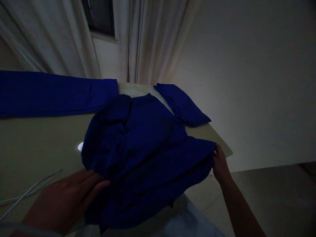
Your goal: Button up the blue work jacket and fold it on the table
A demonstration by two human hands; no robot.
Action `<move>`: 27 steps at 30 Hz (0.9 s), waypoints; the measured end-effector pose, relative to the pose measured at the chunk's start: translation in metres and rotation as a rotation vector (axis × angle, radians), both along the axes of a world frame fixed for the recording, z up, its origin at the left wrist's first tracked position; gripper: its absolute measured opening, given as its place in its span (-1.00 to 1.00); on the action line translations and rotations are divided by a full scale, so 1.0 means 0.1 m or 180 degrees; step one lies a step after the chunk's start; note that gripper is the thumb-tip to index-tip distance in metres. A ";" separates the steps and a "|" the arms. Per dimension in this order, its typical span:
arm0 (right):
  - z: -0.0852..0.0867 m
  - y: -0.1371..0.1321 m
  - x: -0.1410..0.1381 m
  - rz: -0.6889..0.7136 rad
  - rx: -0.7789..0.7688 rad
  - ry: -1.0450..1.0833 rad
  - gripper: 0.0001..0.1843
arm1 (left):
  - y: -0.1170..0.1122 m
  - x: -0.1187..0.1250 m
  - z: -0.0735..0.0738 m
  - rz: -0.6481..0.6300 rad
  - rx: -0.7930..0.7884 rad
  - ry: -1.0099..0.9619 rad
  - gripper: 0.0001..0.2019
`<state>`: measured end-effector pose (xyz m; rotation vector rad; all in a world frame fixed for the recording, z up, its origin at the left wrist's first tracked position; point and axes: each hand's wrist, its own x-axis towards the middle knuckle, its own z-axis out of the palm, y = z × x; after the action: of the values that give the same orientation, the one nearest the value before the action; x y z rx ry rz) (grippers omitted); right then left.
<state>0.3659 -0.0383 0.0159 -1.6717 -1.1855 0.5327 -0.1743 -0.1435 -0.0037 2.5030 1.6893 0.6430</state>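
Head view: I see both hands well apart, each clamped on a loose blue garment (143, 148) spread mid-frame, its lower edge past the table (44, 141). Left hand (65, 196), lower left: fingers and thumb closed on the near-left edge. Right hand (220, 163), right of centre: pinching the right corner. Folded blue cloth (54, 93) upper left; smaller blue bundle (189, 108) beyond the garment, upper right of centre. White cable (27, 195) lower left.

Single head-height view, forward and down across the nearby tabletop (44, 141).
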 end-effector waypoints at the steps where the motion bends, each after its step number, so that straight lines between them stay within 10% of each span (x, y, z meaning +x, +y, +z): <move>1: -0.06 -0.09 -0.03 -0.0163 0.0066 0.0092 -0.41 | 0.09 0.05 0.07 -0.0043 0.0122 -0.0049 -0.71; 5: -0.18 -0.48 -0.22 0.0034 0.0107 0.0557 -0.34 | 0.39 0.21 0.21 -0.0293 -0.0164 -0.0335 -0.33; 9: -0.12 -0.69 -0.46 0.0413 -0.0123 0.0931 -0.18 | 0.53 0.16 0.08 0.0001 -0.0588 -0.0453 -0.35; 12: 0.02 -0.56 -0.52 0.0181 0.0018 0.0757 0.06 | 0.55 0.00 -0.07 0.0027 -0.0591 -0.0486 -0.27; 17: 0.41 -0.01 -0.31 0.0043 0.0843 -0.0185 -0.16 | 0.38 -0.13 -0.19 -0.0471 -0.0223 0.0267 -0.13; 21: 0.78 0.26 -0.43 0.1070 0.0834 -0.0892 -0.30 | 0.51 0.36 0.17 -0.0649 0.0122 0.0326 -0.01; 27: 1.55 0.39 -1.09 0.3161 0.0570 -0.0808 -0.26 | 1.58 1.58 1.01 -0.1464 0.0283 -0.0868 0.21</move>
<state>0.2571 0.0007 0.1711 -0.9203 -2.1759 0.7817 -0.0165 0.0148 0.0973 2.5788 0.9692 0.9620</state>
